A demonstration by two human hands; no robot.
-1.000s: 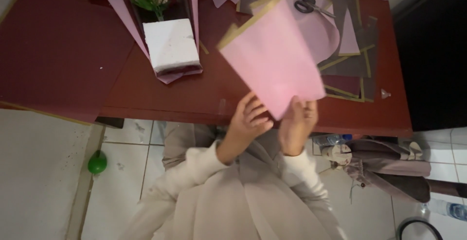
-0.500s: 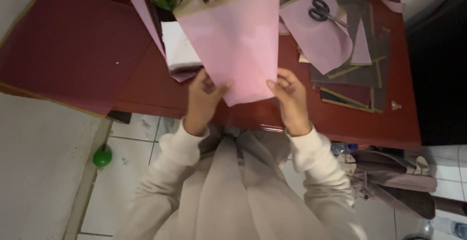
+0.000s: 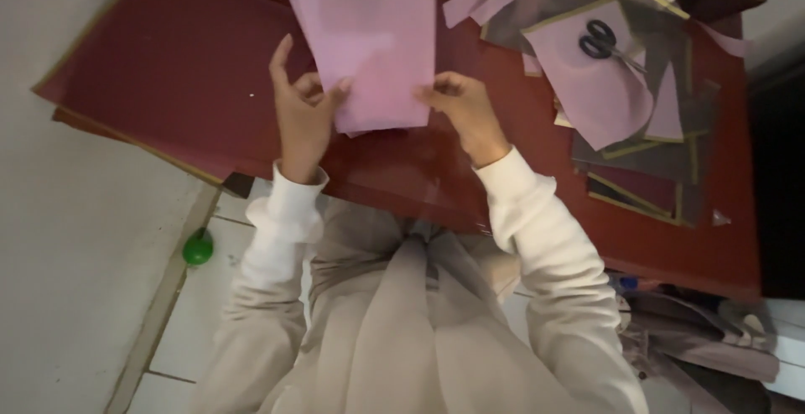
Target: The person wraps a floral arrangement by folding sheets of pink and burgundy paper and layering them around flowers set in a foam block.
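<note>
We hold the pink sheet flat and upright over the table.

We stand at the dark red rectangular wooden table [image 3: 168,87]; the pale pink rectangular paper sheet [image 3: 369,36], tilted a second ago, now hangs square above the table's middle, so it looks lined up for handling; our left hand [image 3: 302,116] pinches its lower left edge, fingers closed on it; our right hand [image 3: 461,108] pinches the lower right; the black-handled scissors [image 3: 608,43] lie on paper scraps toward the table's right end.
</note>
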